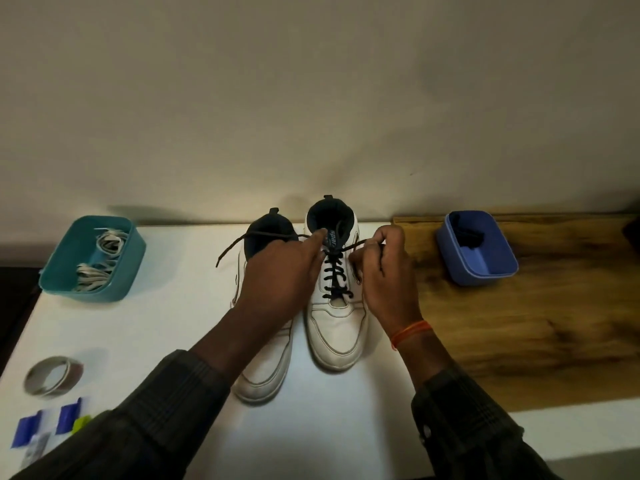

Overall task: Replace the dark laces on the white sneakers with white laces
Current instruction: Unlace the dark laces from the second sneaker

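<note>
Tongue label [330, 236] "spar", partly under left hand [280, 275] fingertip.

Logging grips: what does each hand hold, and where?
Right hand pinches the dark lace near its free end. Left hand rests on the sneaker tongue, holding nothing.

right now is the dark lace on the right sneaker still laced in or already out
Still laced in: the dark lace crisscrosses the right sneaker eyelets, though its ends hang untied, one pinched by the right hand.

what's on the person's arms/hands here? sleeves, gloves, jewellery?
No gloves: left hand and right hand are bare. Both arms wear dark sleeves with a faint check. An orange thread band circles the right wrist. No rings visible.
</note>
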